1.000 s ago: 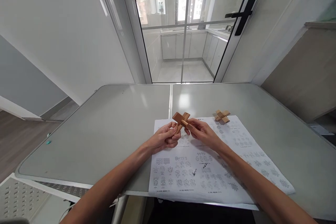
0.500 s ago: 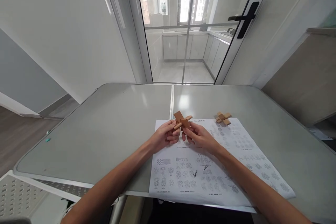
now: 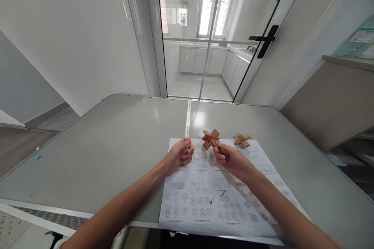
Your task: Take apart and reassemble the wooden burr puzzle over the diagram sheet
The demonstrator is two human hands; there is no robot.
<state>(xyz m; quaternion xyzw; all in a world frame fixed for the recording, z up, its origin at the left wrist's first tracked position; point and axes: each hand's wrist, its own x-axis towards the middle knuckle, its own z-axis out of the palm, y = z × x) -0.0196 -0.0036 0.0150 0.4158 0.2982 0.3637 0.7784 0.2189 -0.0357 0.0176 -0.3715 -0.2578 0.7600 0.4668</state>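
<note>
A brown wooden interlocking puzzle [image 3: 210, 138], made of crossed flat pieces, is held up above the paper by my right hand [image 3: 232, 158], whose fingers and thumb pinch one of its arms. My left hand [image 3: 180, 152] is off to the left of it, fingers curled in and touching nothing that I can see. Beneath both hands lies a large white sheet [image 3: 201, 183] printed with small line diagrams and captions. A second, lighter wooden puzzle [image 3: 242, 139] of crossed pieces rests at the sheet's far right edge.
The grey table [image 3: 131, 136] has a seam down its middle. Beyond its far edge stands a glass door with a black handle [image 3: 265, 41]. A small green bit [image 3: 37, 158] lies by the left edge. Brown shelving [image 3: 336, 97] stands at the right.
My left hand has let go of the wooden puzzle and drawn away to the left. The right hand now holds the puzzle alone, turned and slightly farther right. The view has shifted.
</note>
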